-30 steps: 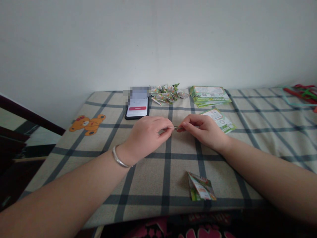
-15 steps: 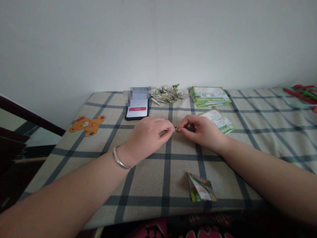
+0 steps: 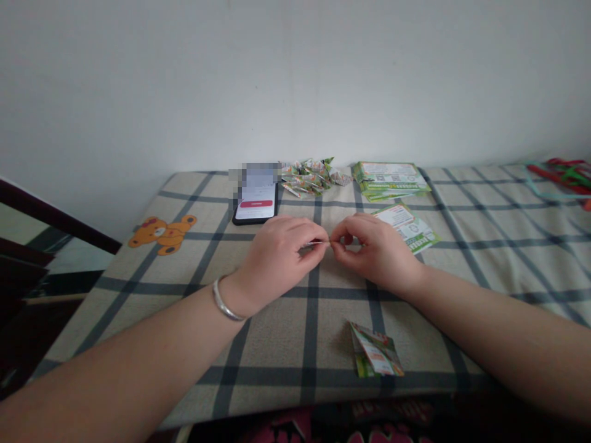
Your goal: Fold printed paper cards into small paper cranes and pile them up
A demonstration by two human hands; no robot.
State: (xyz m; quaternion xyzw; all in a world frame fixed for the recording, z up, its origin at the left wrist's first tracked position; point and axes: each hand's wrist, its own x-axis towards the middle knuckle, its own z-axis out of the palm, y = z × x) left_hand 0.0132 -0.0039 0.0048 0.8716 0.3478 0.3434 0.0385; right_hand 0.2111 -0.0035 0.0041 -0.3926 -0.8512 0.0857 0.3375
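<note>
My left hand (image 3: 277, 255), with a silver bracelet on the wrist, and my right hand (image 3: 376, 249) meet over the middle of the checked cloth. Both pinch a thin, narrow folded strip of paper (image 3: 317, 243) between thumb and fingers, seen almost edge-on. The fingertips nearly touch each other. A folded green printed paper piece (image 3: 375, 357) lies near the front edge, below my right forearm.
A phone (image 3: 256, 202) with a lit screen lies at the back by the wall. Beside it sits a pile of small folded paper pieces (image 3: 311, 175), then a stack of green leaflets (image 3: 390, 178) and a loose leaflet (image 3: 409, 224). Red and green strips (image 3: 566, 175) lie far right.
My right hand has slid left along the strip, closing the gap to my left hand. Less of the strip shows between the fingers now.
</note>
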